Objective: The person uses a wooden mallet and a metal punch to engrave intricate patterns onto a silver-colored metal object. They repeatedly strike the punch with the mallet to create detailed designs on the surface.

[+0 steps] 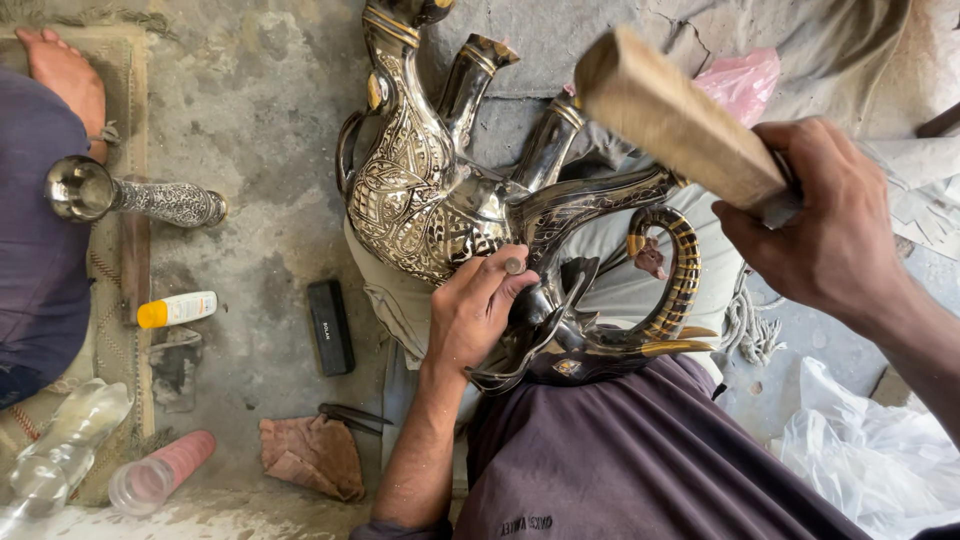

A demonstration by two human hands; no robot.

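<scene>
— Where's the piece?
— The engraved metal vessel (420, 200) lies across my lap; my left hand (475, 310) pinches a small punch (513, 265) against it; my right hand (830, 235) clasps the wooden mallet (680, 120).
— Handling?
— Heavy, rigid, slick, I judge; steady it by the body.

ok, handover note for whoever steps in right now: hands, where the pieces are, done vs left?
Left hand: pinches a small metal punch, tip down on the engraved metal animal figure that lies across the lap.
Right hand: grips a wooden mallet, raised above the punch, not touching it.
Done: the figure's body already carries dense engraving.
Left: the horned head near the lap looks smoother; how much remains cannot be told.
Nearby on the floor: black block, brown rag, engraved goblet.
</scene>
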